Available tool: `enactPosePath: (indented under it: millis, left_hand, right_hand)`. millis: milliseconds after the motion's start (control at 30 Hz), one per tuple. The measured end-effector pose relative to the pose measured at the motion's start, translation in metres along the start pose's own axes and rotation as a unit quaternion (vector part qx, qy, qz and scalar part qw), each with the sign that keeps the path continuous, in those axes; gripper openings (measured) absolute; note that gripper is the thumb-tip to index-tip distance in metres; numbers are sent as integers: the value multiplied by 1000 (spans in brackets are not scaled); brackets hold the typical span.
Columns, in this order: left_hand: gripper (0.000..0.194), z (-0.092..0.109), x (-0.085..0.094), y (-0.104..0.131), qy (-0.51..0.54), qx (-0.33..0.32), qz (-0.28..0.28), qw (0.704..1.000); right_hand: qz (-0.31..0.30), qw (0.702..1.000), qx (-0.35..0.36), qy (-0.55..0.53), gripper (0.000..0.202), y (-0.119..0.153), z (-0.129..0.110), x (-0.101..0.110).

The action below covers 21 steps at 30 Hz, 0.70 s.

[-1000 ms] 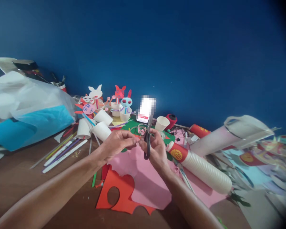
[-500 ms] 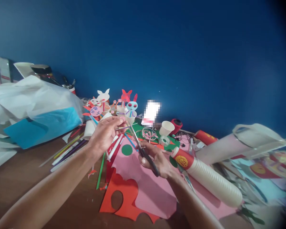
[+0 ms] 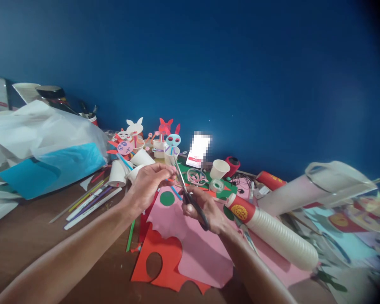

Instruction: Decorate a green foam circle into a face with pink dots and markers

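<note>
My left hand [image 3: 147, 183] pinches a small pink paper piece [image 3: 172, 169] between thumb and fingertips; most of it is hidden by the fingers. My right hand [image 3: 207, 207] grips black-handled scissors [image 3: 194, 207], with the metal blades pointing up and away, right beside the pink piece. Whether the blades touch the paper I cannot tell. Below both hands lies a pink sheet [image 3: 205, 253] with scalloped edges, partly covering an orange sheet [image 3: 169, 249] with an oval hole. A green paper disc [image 3: 167, 198] rests on the pink sheet.
Paper cups with bunny-faced cutouts [image 3: 173, 141] stand at the back by the blue wall. A stack of paper cups [image 3: 281, 236] and a pitcher [image 3: 297, 190] lie to the right. Pens [image 3: 93, 209] and a plastic bag [image 3: 47, 139] are on the left. Tape [image 3: 217, 185] sits behind the scissors.
My left hand has moved down and slightly right, keeping its pinch on the pink piece. My right hand with the scissors has hardly moved. The whole view has shifted slightly left.
</note>
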<state>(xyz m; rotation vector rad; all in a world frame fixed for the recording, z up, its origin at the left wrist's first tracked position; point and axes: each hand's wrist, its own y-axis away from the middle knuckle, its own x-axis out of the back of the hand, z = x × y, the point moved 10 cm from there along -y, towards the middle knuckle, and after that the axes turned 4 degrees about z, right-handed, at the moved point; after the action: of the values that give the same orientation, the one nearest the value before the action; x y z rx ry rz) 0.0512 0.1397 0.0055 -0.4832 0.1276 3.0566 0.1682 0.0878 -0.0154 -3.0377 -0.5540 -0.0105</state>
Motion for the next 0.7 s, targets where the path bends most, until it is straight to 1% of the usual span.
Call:
enactPosePath:
  millis: [167, 233, 333, 467, 600, 700]
  left_hand:
    - [12, -10, -10, 7, -32, 24, -6, 999]
    - [11, -12, -11, 10, -22, 31, -4, 999]
    - [8, -14, -12, 12, 25, 40, 2, 999]
    - [5, -16, -13, 15, 71, 52, 17, 996]
    - [6, -18, -13, 16, 67, 51, 26, 996]
    - [8, -19, -8, 13, 61, 44, 40, 996]
  right_hand:
    - [10, 1000, 10, -4, 47, -1, 2, 2]
    - [13, 1000, 19, 0, 46, -1, 3, 1]
    - [17, 999, 34, 12, 44, -2, 1, 0]
    - [22, 998, 51, 28, 44, -2, -4, 0]
    - [17, 997, 50, 47, 45, -2, -1, -1]
    - [29, 997, 48, 56, 45, -2, -1, 2]
